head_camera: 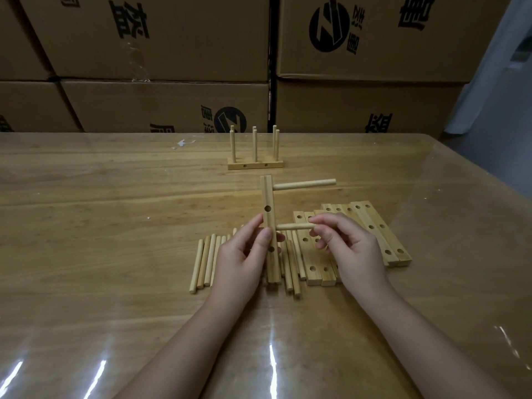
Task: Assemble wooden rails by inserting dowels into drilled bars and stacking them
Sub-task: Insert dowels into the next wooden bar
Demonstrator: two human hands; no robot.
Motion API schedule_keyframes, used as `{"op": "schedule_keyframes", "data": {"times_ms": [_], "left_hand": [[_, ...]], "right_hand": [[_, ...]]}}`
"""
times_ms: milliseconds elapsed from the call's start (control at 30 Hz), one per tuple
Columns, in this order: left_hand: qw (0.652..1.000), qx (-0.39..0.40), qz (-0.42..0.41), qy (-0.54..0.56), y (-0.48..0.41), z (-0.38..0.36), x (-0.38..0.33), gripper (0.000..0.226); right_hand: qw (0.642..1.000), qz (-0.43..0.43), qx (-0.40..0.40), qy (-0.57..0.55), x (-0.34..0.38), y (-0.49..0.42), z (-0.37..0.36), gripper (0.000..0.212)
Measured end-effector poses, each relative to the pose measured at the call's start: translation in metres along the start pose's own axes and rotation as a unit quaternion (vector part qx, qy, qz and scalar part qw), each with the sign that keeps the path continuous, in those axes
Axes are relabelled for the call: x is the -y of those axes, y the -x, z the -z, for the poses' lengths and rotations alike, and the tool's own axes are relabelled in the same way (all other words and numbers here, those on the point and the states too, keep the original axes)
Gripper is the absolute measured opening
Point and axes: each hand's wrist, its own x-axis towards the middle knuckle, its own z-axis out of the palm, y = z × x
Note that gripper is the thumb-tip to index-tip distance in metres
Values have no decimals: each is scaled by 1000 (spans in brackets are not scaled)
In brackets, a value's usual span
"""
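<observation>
Left hand (244,254) grips the drilled bar (270,226) upright above the surface (115,226), holes facing right, so the right hand (345,243), pinching a dowel (295,226), can press it into the side.

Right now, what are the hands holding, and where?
Left hand grips the drilled bar near its middle; right hand pinches a dowel by its outer end.

My left grip (244,260) curls round a bar (268,197), thumb pressed on its front. My right grip (351,249) pinches a dowel (293,226) between thumb and forefinger, other fingers curled.
</observation>
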Motion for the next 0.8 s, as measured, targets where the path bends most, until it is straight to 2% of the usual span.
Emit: {"op": "schedule_keyframes", "data": {"times_ms": [800], "left_hand": [[1000, 15, 20, -1, 1, 1, -2, 44]], "right_hand": [[1000, -25, 4, 13, -4, 2, 0, 19]]}}
